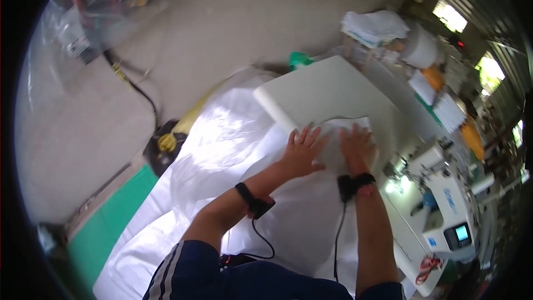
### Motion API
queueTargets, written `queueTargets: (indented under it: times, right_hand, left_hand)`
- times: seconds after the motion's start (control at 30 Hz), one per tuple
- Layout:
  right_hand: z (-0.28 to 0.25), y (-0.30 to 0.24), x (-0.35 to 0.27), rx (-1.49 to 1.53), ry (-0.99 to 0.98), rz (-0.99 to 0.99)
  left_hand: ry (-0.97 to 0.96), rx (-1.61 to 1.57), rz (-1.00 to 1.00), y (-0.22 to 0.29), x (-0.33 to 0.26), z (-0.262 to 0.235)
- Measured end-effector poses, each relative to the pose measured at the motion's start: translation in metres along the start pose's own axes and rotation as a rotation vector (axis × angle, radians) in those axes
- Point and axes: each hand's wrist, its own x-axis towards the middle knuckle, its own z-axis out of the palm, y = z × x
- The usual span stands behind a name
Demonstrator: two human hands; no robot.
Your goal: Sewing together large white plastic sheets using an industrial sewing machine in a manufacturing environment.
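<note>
My left hand (pixel 302 151) lies flat with fingers spread on a sheet of white fabric (pixel 333 139) at the edge of a pale sewing table (pixel 333 91). My right hand (pixel 356 145) presses palm-down on the same fabric just beside it. Both wrists wear black bands with cables running back toward me. A large white cloth (pixel 222 150) drapes from the table down over my lap. The white sewing machine (pixel 444 200) stands to the right of my right forearm.
Stacks of white and orange cloth (pixel 438 89) sit at the far right of the table. A pile of white fabric (pixel 372 25) lies beyond the table. A black cable (pixel 139 89) and a yellow object (pixel 165 142) lie on the concrete floor at left, near a green mat (pixel 111 216).
</note>
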Motion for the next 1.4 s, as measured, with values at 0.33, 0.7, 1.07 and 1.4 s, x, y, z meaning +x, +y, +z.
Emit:
queueTargets:
  times: [0.33,0.7,1.07,1.4]
  right_hand:
    - [0.001,-0.002,0.004,-0.216,-0.03,-0.167]
    - [0.013,0.008,0.01,-0.227,0.077,-0.296]
    - [0.007,0.004,0.009,-0.159,0.035,-0.271]
    - [0.013,0.009,0.008,-0.15,0.1,-0.286]
  left_hand:
    - [-0.272,-1.518,-0.511,-0.114,-0.15,-0.051]
    - [-0.179,-0.043,-0.884,-0.349,-0.144,0.102]
    - [-0.596,-0.034,-0.672,-0.275,-0.152,0.207]
    - [0.285,0.33,-0.976,-0.334,-0.093,0.046]
